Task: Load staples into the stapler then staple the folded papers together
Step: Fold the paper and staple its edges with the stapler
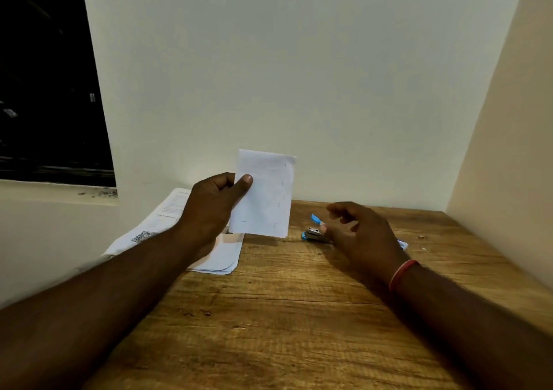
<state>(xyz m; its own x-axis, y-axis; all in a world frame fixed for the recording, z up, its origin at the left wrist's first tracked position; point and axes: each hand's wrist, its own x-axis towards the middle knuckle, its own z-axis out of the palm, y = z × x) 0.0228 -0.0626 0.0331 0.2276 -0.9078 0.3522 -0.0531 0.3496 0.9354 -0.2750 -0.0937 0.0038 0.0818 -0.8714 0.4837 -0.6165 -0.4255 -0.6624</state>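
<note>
Wooden surface (pixel 269 315) runs from the near edge to the pale wall, with a loose stack of printed sheets (pixel 167 210) lying at its far left corner. The folded papers (pixel 266 198) stand upright in the air over the surface, with their long axis near vertical. The left hand (pixel 209 204) pinches their left edge, thumb on the near face and fingers behind. Small dark marks run down the right edge; they may be staples, but they are too small to tell.

The right hand (pixel 362 237) hovers low over the surface with its fingers loosely curled and nothing visibly gripped. The view is too blurred to show whether its fingertips touch anything.

Just left of those fingertips the blue stapler (pixel 314 234) lies on the surface with its top lifted. Its nose points left toward the papers' lower right corner, and its rear is hidden behind the hand. The right hand is much the nearer, so taking the stapler up looks like its job, while the left hand brings the paper's edge across.
</note>
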